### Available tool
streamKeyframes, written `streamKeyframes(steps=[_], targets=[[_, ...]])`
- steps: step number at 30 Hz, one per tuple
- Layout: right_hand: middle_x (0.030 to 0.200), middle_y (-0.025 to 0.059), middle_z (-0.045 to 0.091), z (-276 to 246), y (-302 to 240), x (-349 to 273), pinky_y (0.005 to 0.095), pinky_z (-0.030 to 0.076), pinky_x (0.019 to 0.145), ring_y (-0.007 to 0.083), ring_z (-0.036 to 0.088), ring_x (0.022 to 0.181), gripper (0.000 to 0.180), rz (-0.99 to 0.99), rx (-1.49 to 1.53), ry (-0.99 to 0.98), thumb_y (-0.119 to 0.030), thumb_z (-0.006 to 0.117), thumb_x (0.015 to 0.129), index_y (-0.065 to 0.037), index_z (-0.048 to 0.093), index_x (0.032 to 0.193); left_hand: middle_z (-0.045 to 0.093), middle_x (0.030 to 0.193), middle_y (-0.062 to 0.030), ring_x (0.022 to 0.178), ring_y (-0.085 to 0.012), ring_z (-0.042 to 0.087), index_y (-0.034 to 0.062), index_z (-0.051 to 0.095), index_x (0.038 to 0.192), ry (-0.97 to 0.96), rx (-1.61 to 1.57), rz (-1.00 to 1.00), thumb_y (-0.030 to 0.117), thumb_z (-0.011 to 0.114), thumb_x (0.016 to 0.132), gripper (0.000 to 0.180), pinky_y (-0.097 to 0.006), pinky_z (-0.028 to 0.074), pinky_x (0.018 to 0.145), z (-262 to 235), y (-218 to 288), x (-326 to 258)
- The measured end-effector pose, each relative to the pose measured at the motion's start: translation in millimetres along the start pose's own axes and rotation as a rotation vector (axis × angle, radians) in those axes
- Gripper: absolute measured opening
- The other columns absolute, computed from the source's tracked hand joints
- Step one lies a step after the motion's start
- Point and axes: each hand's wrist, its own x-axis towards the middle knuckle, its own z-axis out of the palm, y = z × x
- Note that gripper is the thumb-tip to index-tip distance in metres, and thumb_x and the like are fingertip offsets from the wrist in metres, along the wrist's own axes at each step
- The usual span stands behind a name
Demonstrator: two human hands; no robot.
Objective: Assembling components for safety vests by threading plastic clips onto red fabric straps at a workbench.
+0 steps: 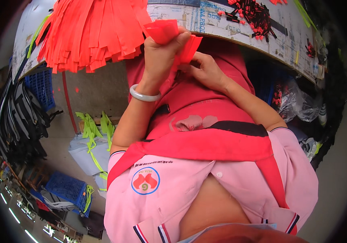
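My left hand (pixel 163 54), with a pale bangle at its wrist, is closed around a folded bright red fabric strip (pixel 162 31) over my lap. One end of the strip sticks up above the thumb, and another part (pixel 190 50) hangs between my hands. Just to the right, my right hand (pixel 207 71) has its fingers curled in and pinches the lower part of this strip. What lies under those fingertips is hidden. A thick pile of similar red strips (pixel 92 34) hangs over the table edge, left of my left hand.
Small black and red pieces (pixel 258 20) lie heaped on the worn white table (pixel 181 15) at the far right. Blue crates (pixel 66 188) stand on the left. Black straps (pixel 17 117) hang at the left. A clear plastic bag (pixel 299 101) sits below the table's right side.
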Motion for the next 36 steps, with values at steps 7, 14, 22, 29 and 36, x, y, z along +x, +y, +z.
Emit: streamKeyframes(steps=[7,14,22,29,36], targets=[[0.105,0.0045,0.062,-39,-76,63,0.0257,0.045,0.086,0.0098,0.056,0.097,0.032,0.000,0.074,-0.167,-0.015,0.057,0.094,0.004,0.054,0.121,0.059,0.083,-0.0022,0.063,-0.0082,0.049,0.0014,0.061,0.098,0.199,-0.564,-0.289,0.015,0.061,0.091,0.015,-0.023,0.039,0.055,-75,-21,-7],[0.068,-0.0039,0.052,-36,-139,218,0.0239,0.033,0.040,0.0063,0.041,0.046,0.041,-0.093,0.101,-0.042,-0.042,0.062,0.088,-0.008,0.062,0.110,0.050,0.077,-0.0013,0.061,-0.0099,0.043,0.0035,0.056,0.101,0.253,-0.695,-0.485,0.020,0.057,0.094,0.018,-0.024,0.037,0.055,-77,-48,-43],[0.082,-0.0022,0.060,-11,-41,191,0.0205,0.042,0.062,0.0048,0.052,0.074,0.031,-0.052,-0.214,-0.048,-0.031,0.061,0.089,-0.005,0.067,0.106,0.056,0.079,-0.0030,0.067,-0.0129,0.053,0.0006,0.059,0.102,0.105,-0.531,-0.436,0.018,0.060,0.092,0.020,-0.026,0.044,0.062,-63,-35,-43],[0.084,0.0008,0.064,-19,-44,109,0.0209,0.047,0.071,0.0056,0.057,0.079,0.021,-0.075,-0.106,-0.155,-0.016,0.062,0.090,-0.002,0.066,0.103,0.053,0.066,-0.0016,0.056,-0.0118,0.052,-0.0025,0.063,0.096,0.045,-0.276,-0.351,0.017,0.058,0.093,0.020,-0.024,0.043,0.055,-54,-26,-25],[0.070,0.0064,0.064,-3,-61,73,0.0249,0.049,0.059,0.0105,0.062,0.065,0.016,-0.098,-0.332,-0.141,-0.012,0.063,0.087,-0.004,0.064,0.100,0.054,0.062,-0.0006,0.053,-0.0086,0.051,0.0015,0.062,0.080,0.059,-0.109,-0.446,0.014,0.060,0.090,0.017,-0.023,0.039,0.049,-40,-41,-23]])
